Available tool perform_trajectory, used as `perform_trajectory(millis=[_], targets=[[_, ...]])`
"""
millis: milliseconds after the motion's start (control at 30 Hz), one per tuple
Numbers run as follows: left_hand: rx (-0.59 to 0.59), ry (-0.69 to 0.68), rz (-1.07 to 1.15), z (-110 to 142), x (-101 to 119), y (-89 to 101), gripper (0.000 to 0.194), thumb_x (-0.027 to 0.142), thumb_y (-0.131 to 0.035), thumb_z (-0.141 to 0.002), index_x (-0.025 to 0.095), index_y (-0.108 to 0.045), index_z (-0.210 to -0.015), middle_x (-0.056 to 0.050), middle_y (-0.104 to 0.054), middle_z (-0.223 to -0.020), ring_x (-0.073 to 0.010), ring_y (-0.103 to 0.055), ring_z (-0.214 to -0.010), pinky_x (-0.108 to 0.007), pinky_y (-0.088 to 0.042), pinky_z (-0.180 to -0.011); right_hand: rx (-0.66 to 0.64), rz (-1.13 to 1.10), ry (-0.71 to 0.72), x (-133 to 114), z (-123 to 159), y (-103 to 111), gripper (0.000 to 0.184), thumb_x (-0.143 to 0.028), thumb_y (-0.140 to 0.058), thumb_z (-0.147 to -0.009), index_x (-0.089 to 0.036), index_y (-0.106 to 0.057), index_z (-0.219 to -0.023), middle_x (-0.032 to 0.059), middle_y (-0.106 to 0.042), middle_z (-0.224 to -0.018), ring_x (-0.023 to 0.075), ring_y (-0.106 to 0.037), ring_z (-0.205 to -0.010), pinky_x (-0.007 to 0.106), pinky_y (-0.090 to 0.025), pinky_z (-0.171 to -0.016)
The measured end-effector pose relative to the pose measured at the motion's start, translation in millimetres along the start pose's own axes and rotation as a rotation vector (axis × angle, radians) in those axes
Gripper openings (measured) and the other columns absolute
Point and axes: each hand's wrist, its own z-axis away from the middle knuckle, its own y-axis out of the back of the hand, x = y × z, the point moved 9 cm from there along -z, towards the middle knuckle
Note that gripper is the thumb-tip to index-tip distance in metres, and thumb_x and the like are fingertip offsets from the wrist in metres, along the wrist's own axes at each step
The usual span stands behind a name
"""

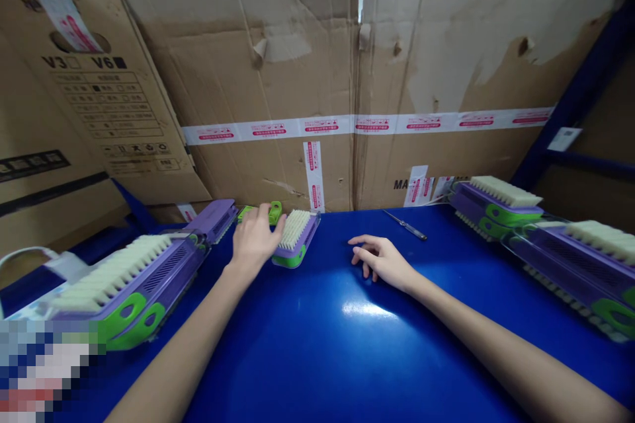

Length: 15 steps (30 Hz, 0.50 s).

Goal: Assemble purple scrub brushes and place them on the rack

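Observation:
My left hand (256, 236) reaches to the back of the blue table, fingers stretched forward over a green plastic piece (274, 213). Its thumb is beside a purple and green brush (297, 238) with cream bristles facing up; I cannot tell whether they touch. My right hand (380, 259) is over the middle of the table, palm inward, with the index finger extended and the others loosely bent. Nothing shows in it. Behind it lies a thin screwdriver (405, 225) with a see-through handle.
Stacked purple brushes stand at the left (124, 277) and right (570, 244) of the blue table (317, 357). Another purple part (215, 219) lies back left. Taped cardboard (272, 79) walls the rear; a blue metal post (575, 92) rises at right. A white cable (24, 251) curves at far left.

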Motion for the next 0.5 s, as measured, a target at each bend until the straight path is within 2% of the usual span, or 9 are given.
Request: perform_trajectory(millis=[200, 367, 500], targets=[[0.006, 0.126, -0.307, -22.7, -47.5, 2.4, 0.042, 0.037, -0.039, -0.084, 0.008, -0.054, -0.110, -0.026, -0.055, -0.109, -0.0399, -0.051, -0.105, -0.049, -0.041, -0.082, -0.006, 0.001, -0.004, 1.0, -0.3, -0.4, 0.031, -0.027, -0.050, -0.082, -0.013, -0.057, -0.109, 0.0008, -0.062, -0.070, 0.0063, -0.052, -0.042, 0.016, -0.039, -0.033], [0.064, 0.182, -0.394, -42.6, -79.9, 8.6, 0.042, 0.035, -0.046, -0.080, 0.007, -0.053, -0.109, -0.029, -0.054, -0.113, -0.0411, -0.051, -0.108, -0.052, -0.038, -0.085, -0.009, 0.000, -0.010, 2.0, -0.7, -0.6, 0.029, -0.026, -0.050, -0.082, -0.014, -0.057, -0.108, 0.0005, -0.062, -0.071, 0.0061, -0.052, -0.042, 0.015, -0.040, -0.033], [-0.065, 0.324, -0.344, -60.2, -111.8, 3.2, 0.052, 0.041, -0.052, -0.077, 0.006, -0.050, -0.114, -0.031, -0.052, -0.121, -0.0461, -0.048, -0.113, -0.056, -0.037, -0.083, -0.013, -0.004, -0.018, 1.7, -0.8, -1.1, 0.029, -0.026, -0.050, -0.082, -0.014, -0.057, -0.108, 0.0002, -0.062, -0.070, 0.0059, -0.051, -0.042, 0.015, -0.039, -0.033]])
